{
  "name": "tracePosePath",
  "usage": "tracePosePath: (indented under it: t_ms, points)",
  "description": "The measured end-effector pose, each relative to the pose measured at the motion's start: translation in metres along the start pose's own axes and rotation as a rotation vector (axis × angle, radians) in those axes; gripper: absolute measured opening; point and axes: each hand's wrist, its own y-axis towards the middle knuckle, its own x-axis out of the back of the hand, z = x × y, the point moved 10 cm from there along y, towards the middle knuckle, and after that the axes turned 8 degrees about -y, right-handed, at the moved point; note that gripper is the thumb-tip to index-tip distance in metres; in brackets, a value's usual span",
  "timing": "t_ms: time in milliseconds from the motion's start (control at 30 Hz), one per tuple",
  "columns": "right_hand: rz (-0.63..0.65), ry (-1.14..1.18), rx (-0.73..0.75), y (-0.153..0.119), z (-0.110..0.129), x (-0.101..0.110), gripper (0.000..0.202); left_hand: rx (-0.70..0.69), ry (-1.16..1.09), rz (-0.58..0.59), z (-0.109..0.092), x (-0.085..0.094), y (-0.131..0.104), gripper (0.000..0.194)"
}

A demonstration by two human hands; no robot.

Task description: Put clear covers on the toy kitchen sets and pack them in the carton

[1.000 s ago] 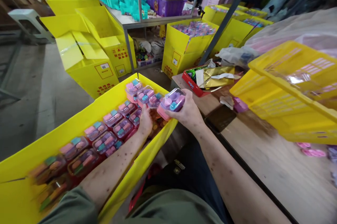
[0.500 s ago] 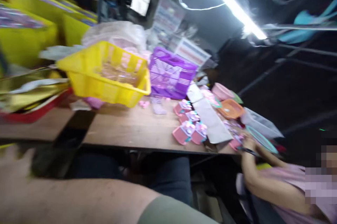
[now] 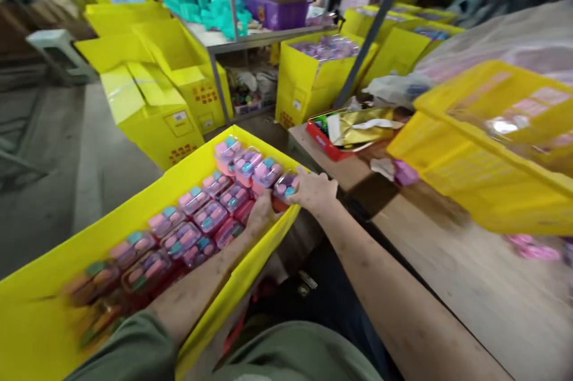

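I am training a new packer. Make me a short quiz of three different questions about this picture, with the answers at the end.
1. True or false: the right hand rests on a clear-lidded pink pack at the near corner of the yellow carton.
2. Multiple choice: where is the left hand? A) on the wooden table B) inside the yellow carton, among the packs C) on the yellow basket
3. Short answer: what lies in the red tray on the wooden table?

Key
1. True.
2. B.
3. Gold foil wrapping with white paper; some green bits show at its left end.
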Motion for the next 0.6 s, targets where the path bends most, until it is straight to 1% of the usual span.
tracePosePath:
  t_ms: [33, 67, 133, 167, 233, 300, 367, 433, 533, 600]
  points:
    - [0.001, -0.032, 0.007, 0.005, 0.003, -0.002, 0.086, 0.004, 0.033, -0.011, 0.006, 0.002, -0.001, 0.054]
    - [0.002, -0.064, 0.007, 0.009, 0.004, -0.003, 0.091, 0.005, 0.06, -0.011, 0.01, -0.001, -0.001, 0.058]
    - [-0.005, -0.121, -0.008, 0.013, 0.006, -0.004, 0.1, -0.003, 0.098, 0.004, 0.013, -0.01, -0.001, 0.063]
    - [-0.017, -0.147, -0.017, 0.014, 0.008, -0.004, 0.101, -0.012, 0.113, 0.013, 0.013, -0.014, -0.001, 0.064]
    - [-0.05, -0.187, -0.029, 0.016, 0.015, -0.002, 0.094, -0.032, 0.14, 0.03, 0.012, -0.018, -0.002, 0.065]
    - [-0.086, -0.217, -0.028, 0.017, 0.022, -0.001, 0.082, -0.045, 0.169, 0.038, 0.013, -0.017, -0.003, 0.065]
    - [-0.138, -0.253, 0.001, 0.018, 0.028, 0.0, 0.072, -0.045, 0.196, 0.04, 0.016, -0.015, -0.005, 0.062]
    - [-0.192, -0.28, 0.045, 0.018, 0.031, 0.0, 0.069, -0.037, 0.219, 0.041, 0.02, -0.014, -0.006, 0.059]
    - [-0.223, -0.291, 0.093, 0.019, 0.029, -0.003, 0.08, -0.026, 0.246, 0.049, 0.026, -0.016, -0.008, 0.053]
    - [-0.229, -0.323, 0.176, 0.02, 0.034, -0.003, 0.091, -0.02, 0.264, 0.056, 0.028, -0.017, -0.008, 0.052]
